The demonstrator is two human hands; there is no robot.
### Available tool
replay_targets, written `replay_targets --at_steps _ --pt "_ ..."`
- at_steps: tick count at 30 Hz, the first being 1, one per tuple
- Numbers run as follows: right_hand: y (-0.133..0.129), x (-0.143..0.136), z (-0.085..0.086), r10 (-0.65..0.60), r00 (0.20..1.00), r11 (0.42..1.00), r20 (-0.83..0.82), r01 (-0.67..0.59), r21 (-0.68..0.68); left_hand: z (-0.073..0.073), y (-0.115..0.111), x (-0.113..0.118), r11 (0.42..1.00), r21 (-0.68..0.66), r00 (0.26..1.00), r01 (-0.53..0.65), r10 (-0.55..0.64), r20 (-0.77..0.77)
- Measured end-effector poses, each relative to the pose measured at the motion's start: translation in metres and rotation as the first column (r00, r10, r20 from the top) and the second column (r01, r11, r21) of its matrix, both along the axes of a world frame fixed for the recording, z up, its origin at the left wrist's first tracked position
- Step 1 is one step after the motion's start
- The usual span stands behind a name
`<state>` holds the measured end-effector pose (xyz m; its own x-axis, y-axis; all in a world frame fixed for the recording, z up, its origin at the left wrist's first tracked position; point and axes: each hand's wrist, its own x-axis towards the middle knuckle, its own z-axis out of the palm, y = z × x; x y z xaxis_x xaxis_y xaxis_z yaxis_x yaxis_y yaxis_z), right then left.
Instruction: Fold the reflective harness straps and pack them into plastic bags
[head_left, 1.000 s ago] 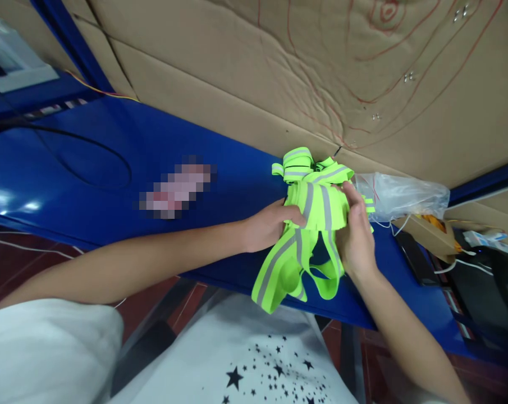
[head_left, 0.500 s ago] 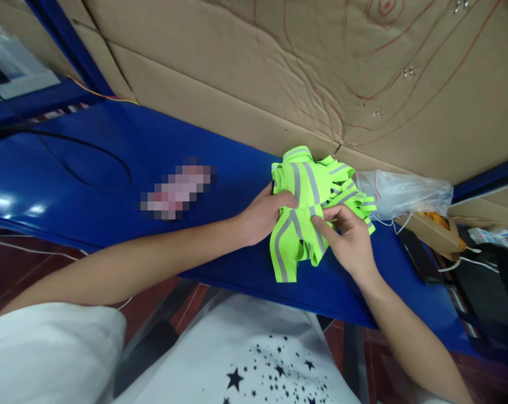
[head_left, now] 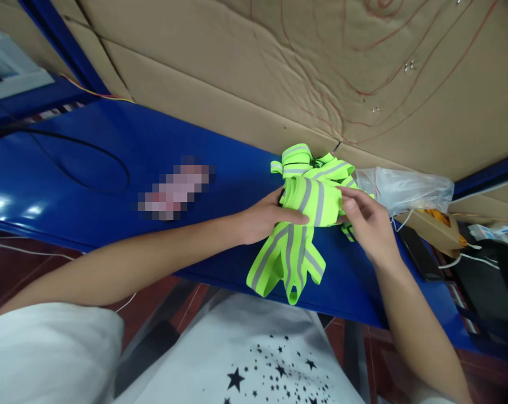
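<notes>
A folded bundle of neon yellow-green reflective strap (head_left: 315,199) with grey stripes is held up between my two hands. My left hand (head_left: 264,217) is closed around its left end, thumb lying across the front. Fingers and thumb of my right hand (head_left: 369,221) close on the right end; its fingertips are partly hidden behind the fold. Loose loops of strap (head_left: 279,261) hang below the bundle toward the table's front edge. Behind it lies a heap of more of the same strap (head_left: 298,157), against the cardboard.
The blue table (head_left: 220,163) meets an upright cardboard panel (head_left: 220,84) with red drawn lines. At right are a clear plastic bag (head_left: 413,188), a black phone-like object (head_left: 420,255) and an open cardboard box (head_left: 445,233). A pixelated pinkish item (head_left: 175,192) and black cable (head_left: 106,157) lie left.
The bundle is now gathered into a flatter, wider fold in front of the heap. My right hand has moved right to its end. The loose loops hang lower and further left.
</notes>
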<state>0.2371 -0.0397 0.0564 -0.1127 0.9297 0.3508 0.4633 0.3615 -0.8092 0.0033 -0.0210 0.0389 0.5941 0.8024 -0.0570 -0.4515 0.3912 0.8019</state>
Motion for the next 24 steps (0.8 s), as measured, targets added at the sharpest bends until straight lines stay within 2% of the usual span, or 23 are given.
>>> replay_targets --at_steps 3,5,10,12,14,16,18,22,24 --pt "-0.001 -0.007 -0.002 0.182 0.983 0.982 0.010 -0.182 -0.055 -0.003 -0.006 0.002 0.997 0.000 0.996 0.082 -0.082 -0.044" --pt "-0.004 -0.016 -0.006 0.218 0.976 0.972 0.019 -0.215 -0.094 -0.006 -0.010 0.005 0.996 -0.005 0.994 0.093 -0.094 -0.051" --pt "-0.016 -0.029 -0.011 0.057 0.997 0.995 0.047 -0.061 0.076 -0.013 -0.013 0.009 0.983 -0.145 0.993 0.111 -0.104 0.052" --pt "-0.019 -0.028 -0.010 0.003 0.998 0.985 0.061 -0.013 0.170 -0.014 -0.014 0.010 0.977 -0.137 0.986 0.161 -0.154 0.063" --pt "-0.021 -0.026 -0.008 -0.072 0.997 0.964 0.040 0.059 0.258 -0.013 -0.015 0.012 0.980 -0.066 0.982 0.188 -0.189 -0.016" --pt "-0.021 -0.024 -0.007 -0.144 0.990 0.937 -0.006 0.138 0.322 -0.013 -0.017 0.013 0.985 -0.004 0.974 0.172 -0.171 -0.150" --pt "-0.022 -0.025 -0.007 -0.191 0.981 0.913 -0.032 0.190 0.361 -0.013 -0.018 0.015 0.990 -0.013 0.966 0.140 -0.139 -0.218" --pt "-0.027 -0.035 -0.012 -0.278 0.960 0.852 0.025 0.235 0.469 -0.014 -0.024 0.020 0.958 -0.173 0.970 0.229 -0.240 -0.045" --pt "-0.031 -0.038 -0.018 -0.299 0.952 0.796 0.068 0.209 0.568 -0.014 -0.027 0.021 0.944 -0.173 0.960 0.279 -0.279 0.025"
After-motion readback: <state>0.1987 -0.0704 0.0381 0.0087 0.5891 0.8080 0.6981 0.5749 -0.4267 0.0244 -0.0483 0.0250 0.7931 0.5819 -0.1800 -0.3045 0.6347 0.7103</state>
